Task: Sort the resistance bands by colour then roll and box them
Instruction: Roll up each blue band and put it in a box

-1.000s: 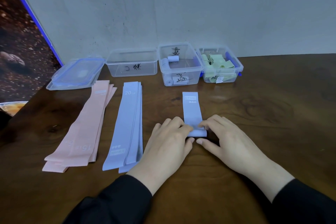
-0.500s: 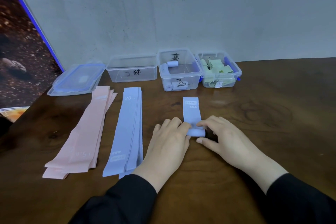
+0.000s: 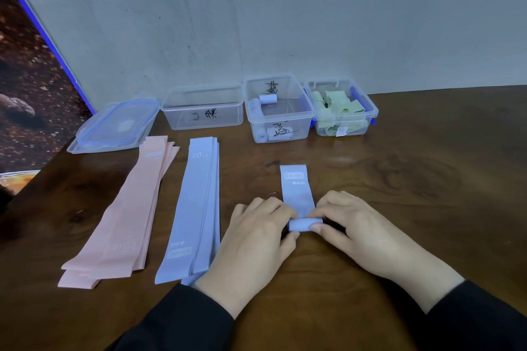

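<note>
Now: middle box [image 3: 278, 111] holds blue rolls [image 3: 268, 99]; right box [image 3: 343, 111] green bands [image 3: 339, 102]; fingers [image 3: 285, 209] pinch blue band [image 3: 298, 194].

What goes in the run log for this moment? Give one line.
step: rolling blue band | left hand: pinching roll | right hand: pinching roll | flat end: toward middle box

The top blue band [image 3: 196, 202] reads "20 LB". The pink band [image 3: 125, 218] shows "15 LB", upside down.
</note>
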Tool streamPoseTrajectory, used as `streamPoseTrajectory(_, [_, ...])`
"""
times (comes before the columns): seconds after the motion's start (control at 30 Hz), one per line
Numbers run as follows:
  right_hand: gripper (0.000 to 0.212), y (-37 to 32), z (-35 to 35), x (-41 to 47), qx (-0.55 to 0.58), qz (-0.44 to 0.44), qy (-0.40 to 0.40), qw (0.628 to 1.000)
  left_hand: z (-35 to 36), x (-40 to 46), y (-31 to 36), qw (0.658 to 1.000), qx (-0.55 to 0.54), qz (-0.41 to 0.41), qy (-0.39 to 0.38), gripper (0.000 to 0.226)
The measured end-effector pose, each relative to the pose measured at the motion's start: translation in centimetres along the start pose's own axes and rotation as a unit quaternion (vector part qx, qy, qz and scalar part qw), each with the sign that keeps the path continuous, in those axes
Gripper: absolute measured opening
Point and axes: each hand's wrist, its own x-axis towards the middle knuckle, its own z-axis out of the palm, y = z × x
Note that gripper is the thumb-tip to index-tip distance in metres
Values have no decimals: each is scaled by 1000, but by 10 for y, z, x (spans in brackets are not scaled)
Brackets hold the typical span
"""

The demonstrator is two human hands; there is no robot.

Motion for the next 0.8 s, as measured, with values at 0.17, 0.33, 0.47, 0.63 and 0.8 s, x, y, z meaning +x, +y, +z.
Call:
streamPoseTrajectory(0.17, [18,1,-1,2,29,21,10,999,4,2,0,1000,8,-9,14,24])
streamPoseTrajectory(0.33, [24,-1,0,4,15,16,5,1000,4,4,1,1000,-5,-20,13,24])
streamPoseTrajectory(0.47, [31,-3,-2,3,18,13,-4,1000,3,3,0,1000,0,-17,14,26])
streamPoseTrajectory(0.63, [22,-2,-3,2,19,17,-6,1000,3,2,1,1000,1,-16,20,36])
streamPoseTrajectory(0.8, [21,-5,-3,2,6,15,-11,1000,4,2,-1,999,-14,-21,19,26])
